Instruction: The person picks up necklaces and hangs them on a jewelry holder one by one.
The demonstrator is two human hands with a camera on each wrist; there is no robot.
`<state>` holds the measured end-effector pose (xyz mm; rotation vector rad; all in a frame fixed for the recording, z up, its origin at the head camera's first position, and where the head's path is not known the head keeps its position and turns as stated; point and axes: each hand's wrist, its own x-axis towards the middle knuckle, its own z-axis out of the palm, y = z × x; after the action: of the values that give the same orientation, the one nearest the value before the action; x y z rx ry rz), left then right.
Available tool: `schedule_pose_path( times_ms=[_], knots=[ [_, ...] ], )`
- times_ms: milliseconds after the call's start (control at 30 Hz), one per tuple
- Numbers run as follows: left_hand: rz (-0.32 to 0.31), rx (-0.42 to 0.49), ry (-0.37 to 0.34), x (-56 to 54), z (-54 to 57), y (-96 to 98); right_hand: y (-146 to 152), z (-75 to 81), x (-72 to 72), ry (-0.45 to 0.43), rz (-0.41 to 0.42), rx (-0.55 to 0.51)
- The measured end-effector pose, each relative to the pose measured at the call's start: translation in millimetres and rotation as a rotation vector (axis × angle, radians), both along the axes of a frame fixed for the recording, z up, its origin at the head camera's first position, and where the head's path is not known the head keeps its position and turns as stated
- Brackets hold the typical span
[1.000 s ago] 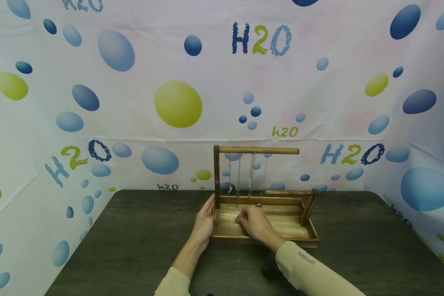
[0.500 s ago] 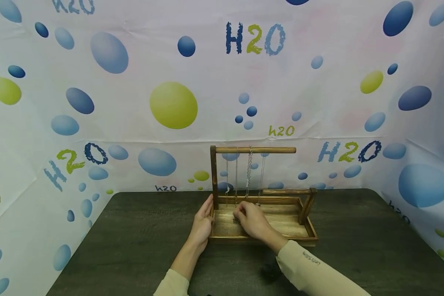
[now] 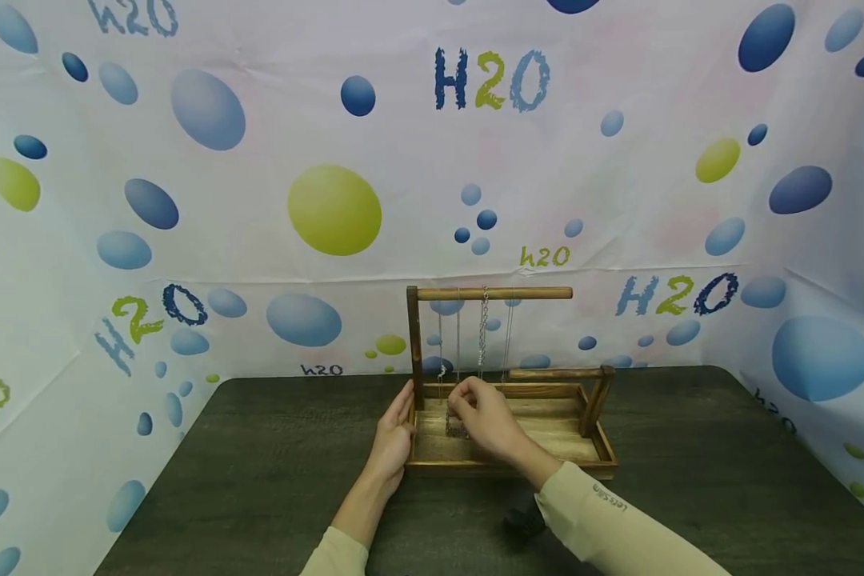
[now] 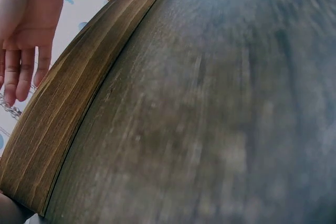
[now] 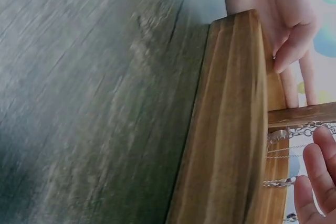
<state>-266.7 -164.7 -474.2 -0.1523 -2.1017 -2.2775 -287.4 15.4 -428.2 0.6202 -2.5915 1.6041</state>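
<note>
My right hand (image 3: 484, 416) is over the left part of a wooden jewelry stand's tray (image 3: 554, 416). Thumb and fingertips pinch a metal chain (image 3: 455, 428), which dangles toward the tray floor. My left hand (image 3: 392, 438) rests along the tray's left end, fingers straight against its outside and thumb at the rim. In the right wrist view, chain links (image 5: 299, 130) show beside the right fingertips (image 5: 320, 135); the left hand (image 5: 278, 14) appears behind the tray's corner. The left wrist view has the right hand (image 4: 29, 40) hanging fingers down beyond the tray wall (image 4: 79, 93).
Several thin chains (image 3: 483, 328) hang from the stand's tall bar (image 3: 497, 294). A lower bar (image 3: 554, 374) on a short post stands at the right. A small dark object (image 3: 524, 522) lies near the right sleeve on the dark table (image 3: 295, 464). A printed backdrop encloses the table.
My right hand has risen slightly and shifted left over the tray, and more of the pinched chain now dangles below it. The left hand stays against the tray's left end.
</note>
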Motion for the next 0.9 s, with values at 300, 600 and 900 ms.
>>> schedule_pose_path(
  times_ms=[300, 600, 900],
  knots=[
    [0.002, 0.008, 0.001, -0.9, -1.2, 0.3, -5, 14.4, 0.2, -0.012, 0.005, -0.066],
    [-0.001, 0.011, 0.005, -1.2, -0.6, 0.0, -10, 27.1, 2.2, -0.046, 0.025, -0.163],
    [-0.006, 0.009, -0.002, -0.6, -0.5, -1.1, -14, 42.5, 4.3, -0.148, 0.030, -0.290]
  ],
)
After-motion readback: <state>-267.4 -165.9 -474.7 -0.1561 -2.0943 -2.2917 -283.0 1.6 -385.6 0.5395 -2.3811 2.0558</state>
